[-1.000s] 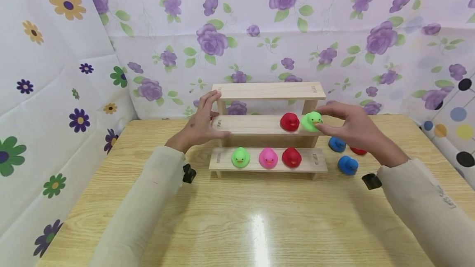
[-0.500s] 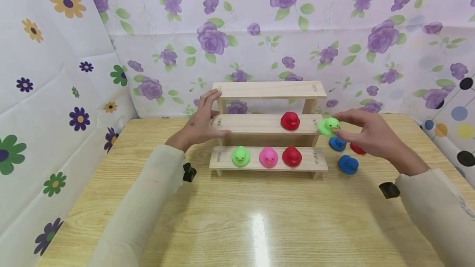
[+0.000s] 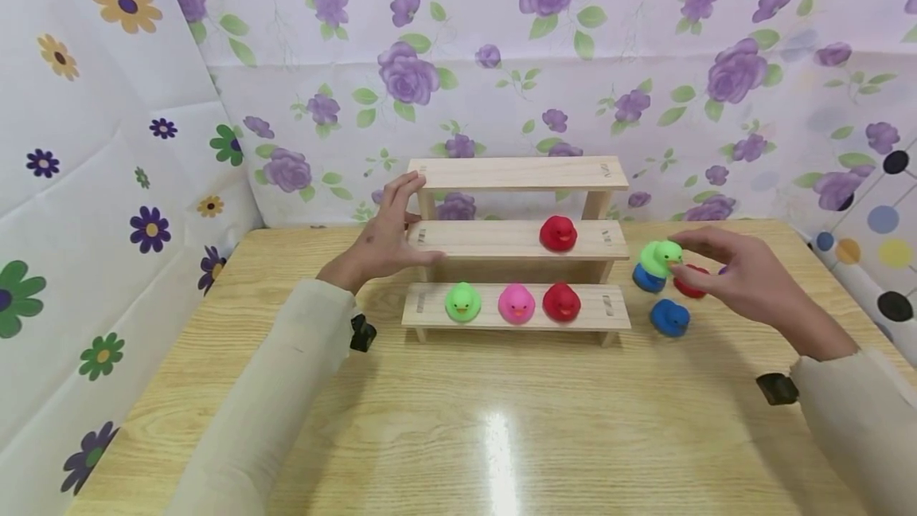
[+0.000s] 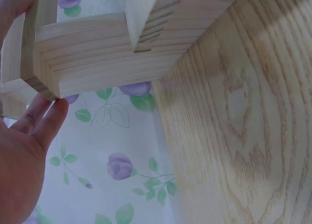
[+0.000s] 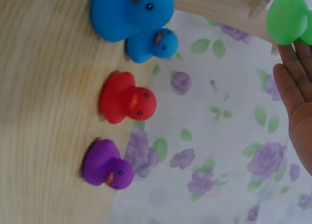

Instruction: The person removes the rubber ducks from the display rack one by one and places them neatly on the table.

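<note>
My left hand grips the left end of a three-step wooden shelf, thumb at the middle step's front edge. In the left wrist view, fingertips touch the end of a board. Off the shelf's right side, my right hand pinches a green rubber duck between thumb and fingers. The duck is held up and partly covers a blue duck. A red duck sits toward the right of the middle step. On the bottom step are a green duck, a pink duck and another red duck.
Right of the shelf, a second blue duck and a red duck rest on the wooden table. A purple duck shows beside them in the right wrist view. Flowered cloth hangs behind.
The green duck has travelled right and slightly down with my right hand, off the middle step to above the blue duck. My left hand stays on the shelf.
</note>
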A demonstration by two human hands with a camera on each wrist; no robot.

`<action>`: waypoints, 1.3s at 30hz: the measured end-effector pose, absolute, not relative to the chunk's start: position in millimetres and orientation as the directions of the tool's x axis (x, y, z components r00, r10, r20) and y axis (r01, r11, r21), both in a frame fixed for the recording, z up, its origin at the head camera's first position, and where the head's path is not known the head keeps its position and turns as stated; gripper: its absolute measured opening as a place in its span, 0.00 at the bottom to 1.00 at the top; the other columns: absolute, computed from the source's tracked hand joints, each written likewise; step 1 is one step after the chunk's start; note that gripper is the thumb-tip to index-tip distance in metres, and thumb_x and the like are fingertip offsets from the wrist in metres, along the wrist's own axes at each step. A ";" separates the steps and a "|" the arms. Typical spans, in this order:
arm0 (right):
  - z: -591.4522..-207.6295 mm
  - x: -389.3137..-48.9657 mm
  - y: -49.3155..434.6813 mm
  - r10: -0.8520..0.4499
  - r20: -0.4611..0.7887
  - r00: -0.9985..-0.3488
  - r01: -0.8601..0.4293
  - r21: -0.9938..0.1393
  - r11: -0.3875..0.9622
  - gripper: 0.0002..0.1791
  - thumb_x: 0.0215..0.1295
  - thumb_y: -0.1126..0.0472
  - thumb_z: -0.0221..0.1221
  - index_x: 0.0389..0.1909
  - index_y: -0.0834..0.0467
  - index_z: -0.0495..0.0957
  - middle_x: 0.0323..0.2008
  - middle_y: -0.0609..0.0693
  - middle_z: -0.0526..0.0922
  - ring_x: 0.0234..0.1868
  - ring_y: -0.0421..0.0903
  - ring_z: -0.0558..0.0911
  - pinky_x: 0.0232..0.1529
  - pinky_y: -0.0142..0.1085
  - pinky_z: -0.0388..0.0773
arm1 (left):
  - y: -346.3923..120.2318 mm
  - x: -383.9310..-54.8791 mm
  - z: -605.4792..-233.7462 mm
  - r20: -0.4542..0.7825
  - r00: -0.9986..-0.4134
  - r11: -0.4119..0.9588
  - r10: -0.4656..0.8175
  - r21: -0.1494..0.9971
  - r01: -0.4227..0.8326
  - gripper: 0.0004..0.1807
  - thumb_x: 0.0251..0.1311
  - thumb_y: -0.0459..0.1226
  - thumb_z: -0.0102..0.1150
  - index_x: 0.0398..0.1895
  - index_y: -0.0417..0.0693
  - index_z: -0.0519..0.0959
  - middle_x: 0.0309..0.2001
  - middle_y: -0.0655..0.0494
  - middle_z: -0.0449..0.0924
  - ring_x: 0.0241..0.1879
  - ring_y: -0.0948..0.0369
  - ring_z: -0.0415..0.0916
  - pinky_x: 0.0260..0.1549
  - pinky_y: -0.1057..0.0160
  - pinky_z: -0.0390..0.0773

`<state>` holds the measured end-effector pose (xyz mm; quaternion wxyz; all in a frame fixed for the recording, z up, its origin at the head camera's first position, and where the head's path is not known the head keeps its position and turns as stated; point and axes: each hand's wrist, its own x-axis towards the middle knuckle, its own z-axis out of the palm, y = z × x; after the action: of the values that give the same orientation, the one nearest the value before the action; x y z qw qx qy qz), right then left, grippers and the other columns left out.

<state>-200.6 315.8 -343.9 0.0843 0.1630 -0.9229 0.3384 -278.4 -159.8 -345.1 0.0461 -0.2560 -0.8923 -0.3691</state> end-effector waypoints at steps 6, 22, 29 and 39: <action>-350.4 -195.3 331.0 -0.269 0.283 -0.921 -0.385 -0.543 0.746 0.23 0.65 0.60 0.67 0.59 0.61 0.79 0.54 0.59 0.80 0.37 0.35 0.76 0.32 0.23 0.72 | -159.2 -276.4 -345.1 0.275 -0.864 0.591 0.422 0.639 0.492 0.64 0.47 0.39 0.80 0.80 0.49 0.43 0.78 0.56 0.34 0.59 0.46 0.74 0.56 0.51 0.76; -378.7 -179.3 377.9 -0.210 0.249 -0.946 -0.320 -0.596 0.736 0.23 0.64 0.62 0.68 0.58 0.64 0.78 0.50 0.32 0.77 0.48 0.12 0.66 0.38 0.13 0.71 | -159.0 -275.7 -342.7 0.274 -0.862 0.587 0.426 0.641 0.494 0.64 0.48 0.38 0.80 0.80 0.50 0.43 0.78 0.56 0.34 0.59 0.46 0.73 0.56 0.51 0.76; -391.4 -177.3 388.3 -0.203 0.208 -0.957 -0.288 -0.585 0.758 0.23 0.65 0.64 0.66 0.58 0.68 0.76 0.59 0.70 0.76 0.46 0.10 0.65 0.34 0.16 0.73 | -159.3 -277.2 -343.7 0.263 -0.867 0.594 0.423 0.643 0.484 0.64 0.48 0.39 0.79 0.81 0.51 0.42 0.78 0.57 0.33 0.60 0.46 0.73 0.56 0.51 0.77; -404.4 -177.7 398.1 -0.257 0.143 -0.956 -0.291 -0.591 0.752 0.24 0.64 0.68 0.66 0.59 0.73 0.73 0.57 0.79 0.72 0.45 0.14 0.68 0.31 0.22 0.78 | -160.8 -277.8 -344.9 0.263 -0.863 0.587 0.432 0.644 0.490 0.63 0.49 0.40 0.79 0.80 0.51 0.42 0.78 0.57 0.33 0.60 0.46 0.72 0.55 0.51 0.77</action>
<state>-177.7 398.1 -404.4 0.0263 0.1465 -0.9356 0.3202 -277.8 -160.8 -344.9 0.0389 -0.2592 -0.8899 -0.3734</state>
